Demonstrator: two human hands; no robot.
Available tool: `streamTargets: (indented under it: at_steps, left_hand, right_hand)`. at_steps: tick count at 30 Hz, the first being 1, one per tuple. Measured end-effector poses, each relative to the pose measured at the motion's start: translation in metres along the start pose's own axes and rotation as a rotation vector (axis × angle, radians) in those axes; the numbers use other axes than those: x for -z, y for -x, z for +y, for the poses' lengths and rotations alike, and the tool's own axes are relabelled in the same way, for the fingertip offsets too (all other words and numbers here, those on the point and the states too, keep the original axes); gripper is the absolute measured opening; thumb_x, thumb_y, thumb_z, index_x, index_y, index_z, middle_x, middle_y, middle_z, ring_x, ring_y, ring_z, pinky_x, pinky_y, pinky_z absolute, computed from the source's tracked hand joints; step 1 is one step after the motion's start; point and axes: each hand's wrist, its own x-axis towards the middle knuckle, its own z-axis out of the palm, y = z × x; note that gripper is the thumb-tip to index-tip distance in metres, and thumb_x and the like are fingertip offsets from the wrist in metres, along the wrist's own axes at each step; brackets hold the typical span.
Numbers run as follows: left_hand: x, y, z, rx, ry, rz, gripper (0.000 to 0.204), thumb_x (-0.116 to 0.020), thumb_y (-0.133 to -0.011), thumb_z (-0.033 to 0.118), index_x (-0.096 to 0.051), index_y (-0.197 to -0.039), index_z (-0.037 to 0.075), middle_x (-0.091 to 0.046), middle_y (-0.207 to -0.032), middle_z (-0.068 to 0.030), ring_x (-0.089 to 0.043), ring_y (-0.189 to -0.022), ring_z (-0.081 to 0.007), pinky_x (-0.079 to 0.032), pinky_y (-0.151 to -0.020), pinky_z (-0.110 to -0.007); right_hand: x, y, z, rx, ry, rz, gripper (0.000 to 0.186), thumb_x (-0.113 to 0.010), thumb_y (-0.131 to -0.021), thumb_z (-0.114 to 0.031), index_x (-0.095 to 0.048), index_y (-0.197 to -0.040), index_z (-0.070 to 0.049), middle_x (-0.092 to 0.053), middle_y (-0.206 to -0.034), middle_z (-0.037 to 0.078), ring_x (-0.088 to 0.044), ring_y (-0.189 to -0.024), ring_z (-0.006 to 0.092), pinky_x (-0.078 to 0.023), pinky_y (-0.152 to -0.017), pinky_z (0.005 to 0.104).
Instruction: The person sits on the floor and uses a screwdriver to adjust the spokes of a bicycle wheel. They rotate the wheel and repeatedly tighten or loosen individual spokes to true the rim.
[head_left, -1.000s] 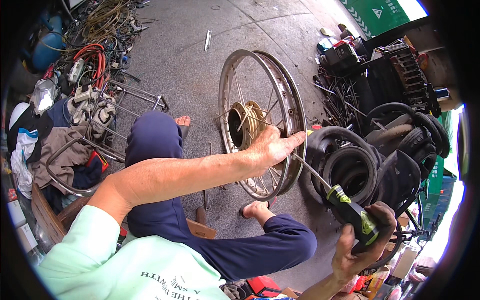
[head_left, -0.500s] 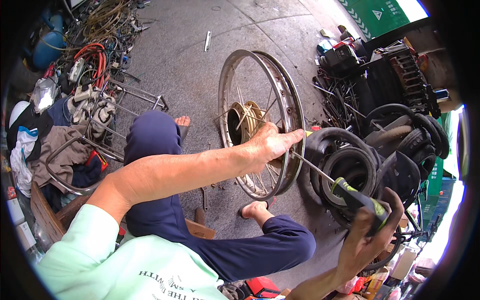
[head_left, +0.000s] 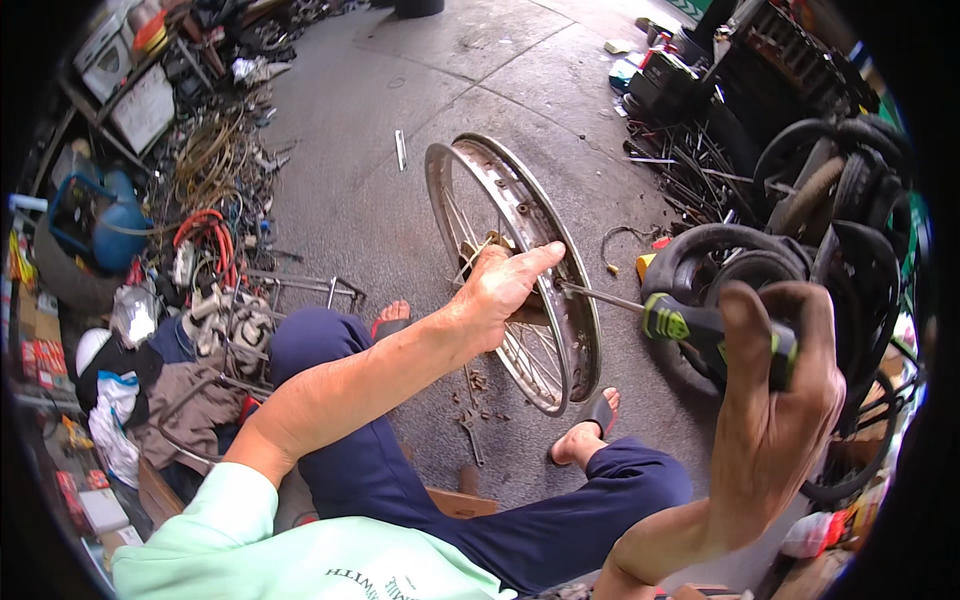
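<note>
A spoked metal wheel (head_left: 522,210) with a bare, rust-stained rim stands upright and slightly tilted between my legs. My left hand (head_left: 503,290) grips it, thumb lying over the rim and the other fingers tucked inside among the spokes, partly hidden. On the right, my right hand (head_left: 775,400) holds a screwdriver (head_left: 672,318) by the end of its black and green handle, thumb and fingers curled round it. The screwdriver's long shaft points left, and its tip meets the outer face of the rim close to my left thumb.
Black tyres (head_left: 740,250) are heaped at the right, with loose metal rods (head_left: 690,150) beyond them. Tangled cables (head_left: 215,160) and clothes (head_left: 185,390) line the left. A wrench (head_left: 473,440) and small metal parts lie on the floor below the wheel. A metal strip (head_left: 400,150) lies farther off.
The view has shifted. The wheel has tilted, and my right hand with the screwdriver has come up higher. The screwdriver's shaft lies more level, its tip still at the rim.
</note>
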Motion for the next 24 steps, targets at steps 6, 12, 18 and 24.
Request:
streamTargets:
  at_steps: [6,12,18,24]
  left_hand:
    - [-0.021,-0.011,0.0,0.108,0.033,0.005,0.025,-0.07,-0.093,0.03,-0.069,-0.1,0.007,-0.073,-0.09,-0.0084,-0.072,-0.079,-0.0214,-0.061,-0.074,-0.038]
    - [-0.03,-0.021,0.002,0.076,-0.014,0.004,0.023,-0.064,-0.096,0.024,-0.067,-0.101,0.001,-0.071,-0.097,-0.0116,-0.072,-0.083,-0.0229,-0.061,-0.079,-0.04]
    - [-0.012,-0.03,0.012,0.061,0.005,-0.02,0.018,-0.064,-0.095,0.02,-0.067,-0.1,0.003,-0.073,-0.094,-0.0102,-0.072,-0.086,-0.0223,-0.062,-0.082,-0.039]
    - [0.007,-0.029,0.023,0.052,0.066,-0.013,0.017,-0.066,-0.094,0.022,-0.068,-0.1,0.006,-0.073,-0.094,-0.0086,-0.072,-0.087,-0.0217,-0.061,-0.083,-0.038]
  right_hand:
    - [-0.009,-0.007,0.024,0.414,-0.311,0.054,0.034,-0.073,-0.09,-0.008,-0.054,-0.118,-0.001,-0.061,-0.1,0.011,-0.064,-0.09,0.0162,-0.053,-0.077,0.0279]
    - [-0.013,-0.011,0.03,0.087,-0.253,0.042,0.033,-0.072,-0.093,-0.025,-0.056,-0.111,-0.003,-0.063,-0.091,0.007,-0.065,-0.083,0.0147,-0.053,-0.072,0.0255]
    - [-0.016,-0.016,0.045,0.178,-0.384,0.015,0.029,-0.07,-0.093,-0.015,-0.056,-0.115,-0.002,-0.061,-0.1,0.007,-0.063,-0.089,0.012,-0.053,-0.078,0.0249]
    - [-0.023,-0.024,0.031,-0.031,-0.297,-0.021,0.033,-0.073,-0.091,-0.02,-0.056,-0.111,-0.001,-0.06,-0.099,0.008,-0.059,-0.084,0.0113,-0.05,-0.075,0.0222]
